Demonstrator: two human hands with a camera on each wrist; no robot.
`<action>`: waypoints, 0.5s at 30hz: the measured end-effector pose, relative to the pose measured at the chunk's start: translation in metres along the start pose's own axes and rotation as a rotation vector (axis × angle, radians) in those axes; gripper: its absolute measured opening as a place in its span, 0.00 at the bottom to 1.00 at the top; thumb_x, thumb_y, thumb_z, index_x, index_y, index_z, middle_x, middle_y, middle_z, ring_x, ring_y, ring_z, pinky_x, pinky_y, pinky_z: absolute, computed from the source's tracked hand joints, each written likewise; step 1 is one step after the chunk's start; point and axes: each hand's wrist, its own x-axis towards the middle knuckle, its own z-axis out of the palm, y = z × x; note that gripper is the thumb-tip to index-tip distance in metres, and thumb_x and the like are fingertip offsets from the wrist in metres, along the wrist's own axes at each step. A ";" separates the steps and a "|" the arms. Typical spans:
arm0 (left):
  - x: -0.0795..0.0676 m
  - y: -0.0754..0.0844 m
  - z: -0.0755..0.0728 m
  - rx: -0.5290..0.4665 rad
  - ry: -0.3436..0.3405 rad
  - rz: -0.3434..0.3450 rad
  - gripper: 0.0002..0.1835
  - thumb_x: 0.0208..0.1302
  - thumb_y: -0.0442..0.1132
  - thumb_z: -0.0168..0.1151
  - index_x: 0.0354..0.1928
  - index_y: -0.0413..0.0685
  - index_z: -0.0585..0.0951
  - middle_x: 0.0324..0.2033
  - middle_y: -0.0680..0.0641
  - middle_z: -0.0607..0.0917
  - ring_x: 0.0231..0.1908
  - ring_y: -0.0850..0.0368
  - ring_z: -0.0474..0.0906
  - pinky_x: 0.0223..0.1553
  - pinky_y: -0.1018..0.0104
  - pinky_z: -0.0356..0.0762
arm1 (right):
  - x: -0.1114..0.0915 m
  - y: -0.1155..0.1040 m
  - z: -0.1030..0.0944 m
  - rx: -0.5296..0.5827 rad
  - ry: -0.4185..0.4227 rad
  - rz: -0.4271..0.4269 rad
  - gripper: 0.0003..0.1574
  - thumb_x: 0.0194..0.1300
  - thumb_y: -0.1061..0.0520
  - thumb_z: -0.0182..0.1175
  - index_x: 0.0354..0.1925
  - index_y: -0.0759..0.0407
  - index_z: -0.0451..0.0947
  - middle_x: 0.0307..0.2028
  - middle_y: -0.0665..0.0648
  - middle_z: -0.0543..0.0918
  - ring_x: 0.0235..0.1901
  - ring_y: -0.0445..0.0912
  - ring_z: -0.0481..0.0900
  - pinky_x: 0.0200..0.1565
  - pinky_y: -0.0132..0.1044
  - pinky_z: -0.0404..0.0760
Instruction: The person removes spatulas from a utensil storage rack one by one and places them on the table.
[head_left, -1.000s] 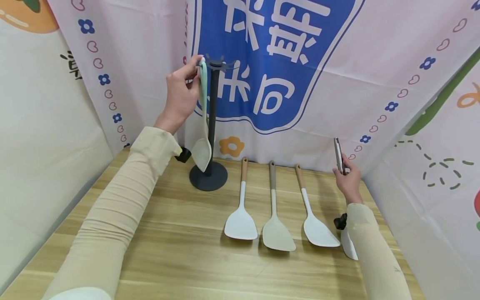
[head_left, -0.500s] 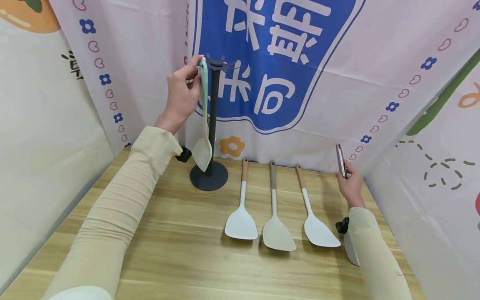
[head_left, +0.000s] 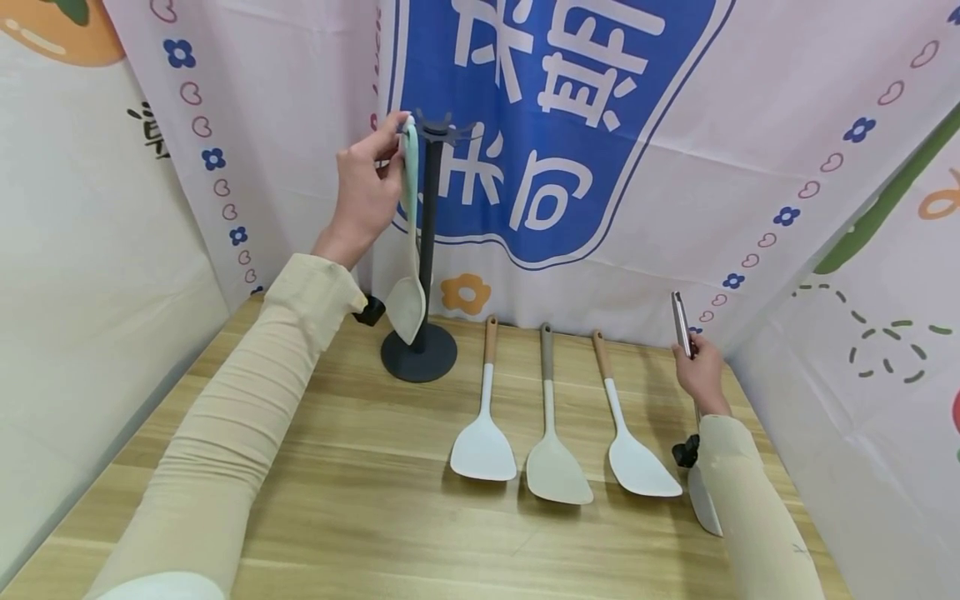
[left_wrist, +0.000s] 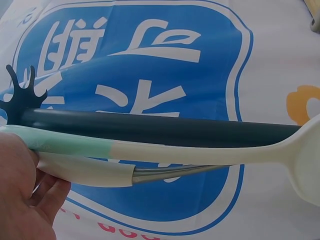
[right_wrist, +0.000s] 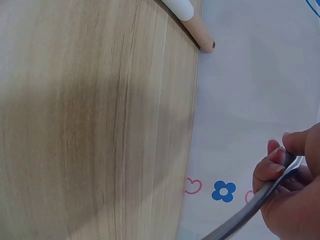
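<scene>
My left hand (head_left: 362, 192) pinches the top of a spoon's pale green handle, beside the pronged top of a black utensil stand (head_left: 431, 208). The cream spoon (head_left: 406, 307) hangs head down along the post. In the left wrist view, a second utensil with a white handle (left_wrist: 90, 170) and steel shaft lies just behind the spoon, fingertips right at it. At the right, my right hand (head_left: 703, 375) grips the steel handle of a spatula (head_left: 680, 321), which points up and away. Its pale blade shows partly beside my sleeve, the rest hidden.
Between the hands, a white spatula (head_left: 483, 450), a beige spatula (head_left: 557, 471) and another white spatula (head_left: 641, 465) lie in a row on the wooden table (head_left: 345, 500), handles toward the back. A printed cloth (head_left: 600, 292) hangs behind the table's back edge.
My right hand has moved slightly toward me and to the right, lowering the steel-handled spatula with it. The left hand and the spoon stay at the stand.
</scene>
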 end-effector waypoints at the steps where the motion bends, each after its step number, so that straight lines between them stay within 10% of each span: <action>1: 0.000 -0.001 0.000 0.001 0.003 0.007 0.26 0.79 0.28 0.52 0.74 0.53 0.76 0.58 0.41 0.90 0.55 0.46 0.89 0.57 0.65 0.89 | 0.000 0.000 0.000 -0.011 -0.013 -0.004 0.25 0.78 0.63 0.55 0.65 0.78 0.73 0.39 0.68 0.78 0.27 0.39 0.69 0.24 0.26 0.70; 15: -0.001 -0.003 0.000 0.005 0.003 0.012 0.26 0.79 0.29 0.52 0.74 0.52 0.76 0.60 0.43 0.89 0.55 0.48 0.88 0.59 0.65 0.88 | 0.005 0.003 0.001 -0.048 -0.284 0.044 0.13 0.80 0.60 0.49 0.44 0.73 0.71 0.29 0.55 0.71 0.29 0.44 0.69 0.28 0.33 0.72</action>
